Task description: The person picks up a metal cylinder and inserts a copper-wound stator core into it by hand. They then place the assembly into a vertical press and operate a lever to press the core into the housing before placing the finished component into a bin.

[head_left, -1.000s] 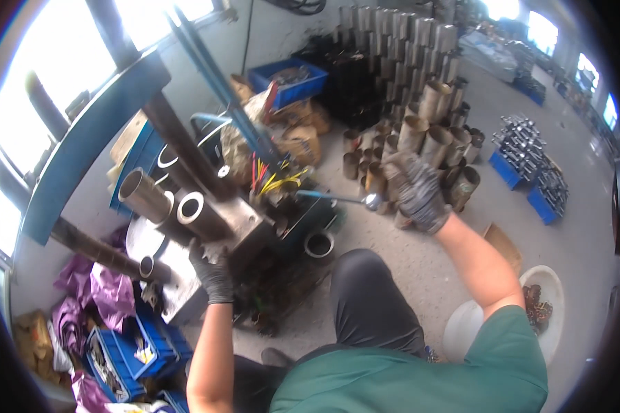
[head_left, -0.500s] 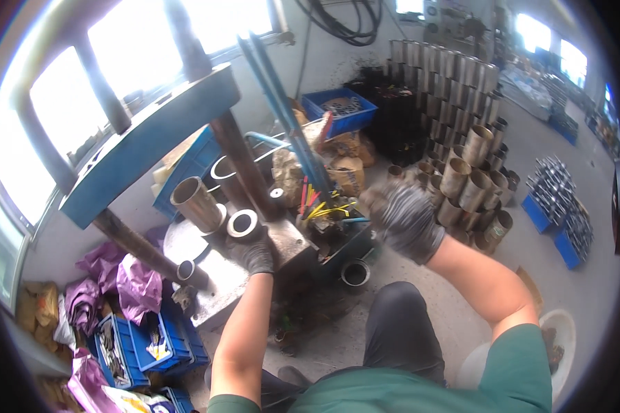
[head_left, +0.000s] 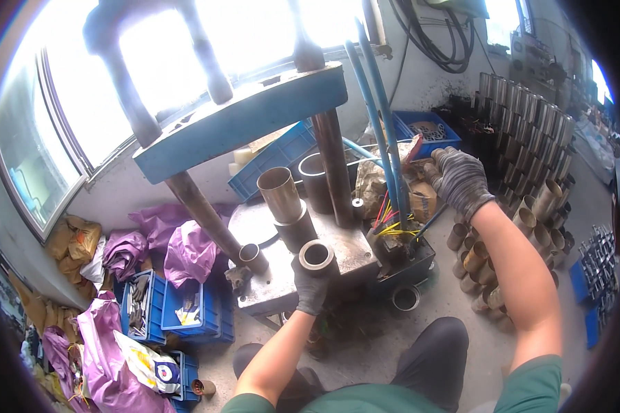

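Note:
My left hand (head_left: 311,289), in a grey glove, is closed around a thick-walled metal ring (head_left: 317,255) at the front edge of the press's steel bed (head_left: 262,297). Just behind it a shiny metal tube (head_left: 279,194) stands upright on a thicker dark collar (head_left: 296,233). My right hand (head_left: 461,182), also gloved, is raised to the right of the press with its fingers curled; what they hold, if anything, is hidden. A thin dark lever (head_left: 430,221) slopes up from the valve block (head_left: 393,251) toward that hand. The blue crossbeam (head_left: 248,124) spans the press columns above the bed.
Metal tubes (head_left: 530,220) stand in groups on the right floor, with taller stacks (head_left: 523,127) behind. Blue crates (head_left: 186,310) and purple bags (head_left: 193,251) lie left. Blue hoses (head_left: 386,117) rise beside the press. A short tube (head_left: 406,297) stands by the valve block.
The view has swung left, so the press sits further right in the picture. My right hand has risen away from the tubes on the floor. The left hand still grips the ring.

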Demonstrator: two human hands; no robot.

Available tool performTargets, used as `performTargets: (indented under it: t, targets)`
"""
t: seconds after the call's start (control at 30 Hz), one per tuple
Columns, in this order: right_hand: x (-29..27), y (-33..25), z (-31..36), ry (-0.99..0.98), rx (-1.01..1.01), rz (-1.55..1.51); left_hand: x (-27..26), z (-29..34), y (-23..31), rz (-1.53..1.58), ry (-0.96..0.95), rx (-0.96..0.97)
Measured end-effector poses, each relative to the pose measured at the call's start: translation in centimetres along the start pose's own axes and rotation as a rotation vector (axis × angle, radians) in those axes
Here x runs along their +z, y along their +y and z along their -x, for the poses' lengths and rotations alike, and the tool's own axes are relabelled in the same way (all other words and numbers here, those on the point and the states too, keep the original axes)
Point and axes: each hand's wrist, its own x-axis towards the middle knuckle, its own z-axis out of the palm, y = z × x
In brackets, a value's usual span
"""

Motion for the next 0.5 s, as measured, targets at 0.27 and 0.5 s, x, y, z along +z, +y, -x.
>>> performTargets:
  t: [0.27, 0.5]
  targets:
    - [0.9, 0.8, 0.2, -0.009, -0.038, 0.017, -4.0, 1.7, 4.4, 1.048, 0.165, -0.24]
    - [0.5, 0.3, 1.2, 0.039, -0.041, -0.026, -7.4, -9.8, 13.2, 0.436, 0.355, 0.53]
